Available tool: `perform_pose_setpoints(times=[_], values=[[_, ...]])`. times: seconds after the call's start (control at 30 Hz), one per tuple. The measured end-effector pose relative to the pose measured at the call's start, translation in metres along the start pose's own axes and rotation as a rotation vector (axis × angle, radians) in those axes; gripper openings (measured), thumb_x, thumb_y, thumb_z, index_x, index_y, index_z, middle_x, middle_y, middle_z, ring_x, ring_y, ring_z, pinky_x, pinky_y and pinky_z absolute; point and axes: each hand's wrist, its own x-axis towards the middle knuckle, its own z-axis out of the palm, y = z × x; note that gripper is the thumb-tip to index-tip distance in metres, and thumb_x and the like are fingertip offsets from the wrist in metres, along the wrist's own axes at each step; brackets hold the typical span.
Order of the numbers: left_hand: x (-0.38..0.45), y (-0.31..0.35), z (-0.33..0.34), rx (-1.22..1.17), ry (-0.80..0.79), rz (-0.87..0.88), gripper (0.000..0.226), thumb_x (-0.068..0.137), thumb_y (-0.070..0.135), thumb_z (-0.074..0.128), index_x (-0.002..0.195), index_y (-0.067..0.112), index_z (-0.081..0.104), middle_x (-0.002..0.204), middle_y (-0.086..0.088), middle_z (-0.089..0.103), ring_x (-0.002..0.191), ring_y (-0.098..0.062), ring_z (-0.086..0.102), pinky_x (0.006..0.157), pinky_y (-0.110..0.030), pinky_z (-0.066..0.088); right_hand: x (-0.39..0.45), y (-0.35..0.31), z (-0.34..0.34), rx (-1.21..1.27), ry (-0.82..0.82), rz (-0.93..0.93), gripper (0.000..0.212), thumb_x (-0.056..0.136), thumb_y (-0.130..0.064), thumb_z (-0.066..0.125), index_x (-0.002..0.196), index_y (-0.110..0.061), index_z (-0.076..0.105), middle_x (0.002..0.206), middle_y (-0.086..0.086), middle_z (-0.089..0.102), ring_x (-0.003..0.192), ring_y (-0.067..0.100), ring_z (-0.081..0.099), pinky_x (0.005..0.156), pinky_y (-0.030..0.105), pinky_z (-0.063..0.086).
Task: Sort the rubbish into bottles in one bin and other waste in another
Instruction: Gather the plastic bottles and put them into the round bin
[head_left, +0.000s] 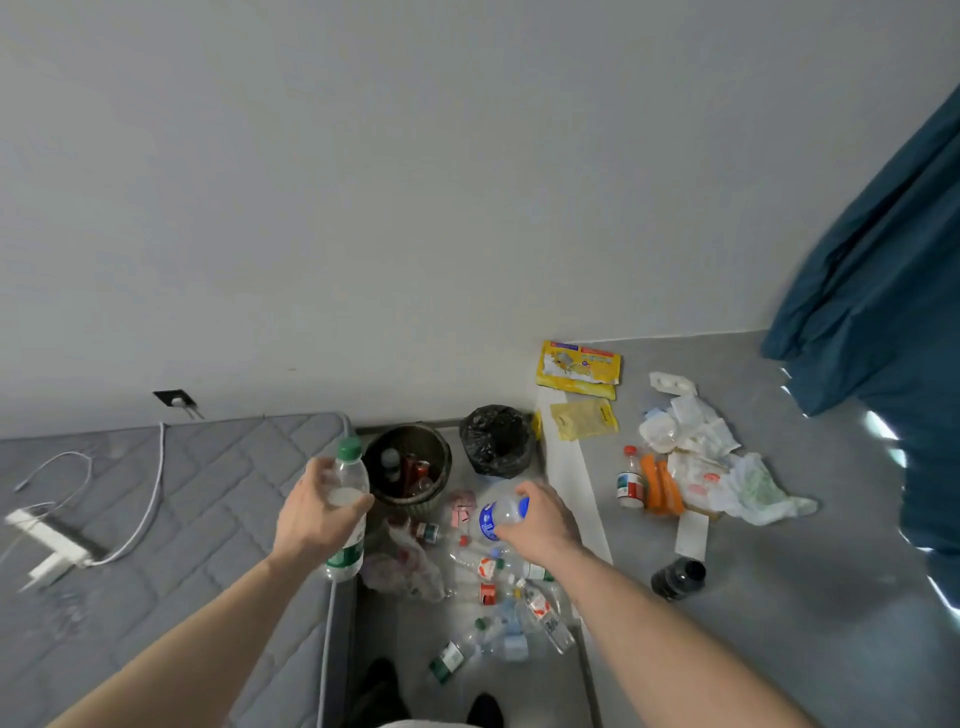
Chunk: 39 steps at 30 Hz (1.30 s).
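My left hand (317, 512) grips a clear plastic bottle with a green cap and green label (349, 483), held upright just left of the dark woven bin (436, 441). That bin holds a few bottles and red cans. My right hand (540, 519) holds a clear bottle with a blue label (493, 514), lying sideways below the black-bagged bin (496, 441). Several more bottles (498, 597) lie scattered on the floor beneath my hands.
A grey mattress (171, 519) with a white power strip (47, 540) and cables is on the left. Yellow packets (579, 369), white wrappers (696, 447), orange packets (660, 483), a red-capped bottle (630, 478) and a dark jar (678, 577) lie right. A teal curtain (883, 291) hangs far right.
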Motion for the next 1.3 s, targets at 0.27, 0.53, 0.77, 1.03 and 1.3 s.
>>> perform_pose_setpoints(times=[0.27,0.53,0.77,1.03,1.3], values=[[0.067,-0.002,-0.001,-0.03,-0.036,-0.099,0.06,0.068,0.047,0.084,0.115,0.024,0.055,0.105,0.004,0.063,0.093,-0.021,0.06,0.078,-0.033,0.048,0.044,-0.018,0.017,0.032,-0.039,0.052,0.063,0.074,-0.035,0.081,0.131,-0.028,0.056,0.13,-0.003,0.056,0.11,0.019,0.059,0.082,0.026,0.047],[0.188,-0.016,0.005,-0.035,-0.179,-0.133,0.054,0.073,0.041,0.079,0.12,0.027,0.056,0.099,0.003,0.064,0.099,-0.029,0.064,0.086,-0.038,0.053,0.119,-0.069,0.049,0.109,-0.071,0.184,0.073,0.073,-0.029,0.083,0.14,-0.03,0.056,0.137,-0.004,0.057,0.106,0.015,0.06,0.09,0.029,0.055],[0.309,-0.062,0.051,-0.059,-0.268,-0.176,0.035,0.078,0.037,0.077,0.103,0.03,0.054,0.091,0.007,0.063,0.095,-0.027,0.065,0.082,-0.035,0.051,0.221,-0.116,0.091,0.131,-0.098,0.234,0.071,0.078,-0.025,0.08,0.143,-0.019,0.052,0.136,0.005,0.056,0.116,0.019,0.057,0.099,0.032,0.051],[0.412,-0.135,0.157,0.073,-0.346,-0.083,0.041,0.081,0.055,0.071,0.107,0.032,0.049,0.089,0.008,0.061,0.088,-0.021,0.064,0.07,-0.031,0.044,0.339,-0.111,0.196,0.158,-0.127,0.212,0.072,0.079,-0.025,0.079,0.145,-0.022,0.051,0.134,0.0,0.061,0.111,0.012,0.06,0.094,0.023,0.05],[0.467,-0.211,0.266,0.163,-0.442,-0.007,0.047,0.088,0.045,0.061,0.132,0.034,0.049,0.122,0.005,0.065,0.104,-0.025,0.065,0.086,-0.036,0.053,0.423,-0.06,0.309,0.085,-0.164,0.247,0.079,0.076,-0.036,0.077,0.148,-0.027,0.044,0.128,-0.006,0.063,0.111,0.013,0.061,0.096,0.033,0.054]])
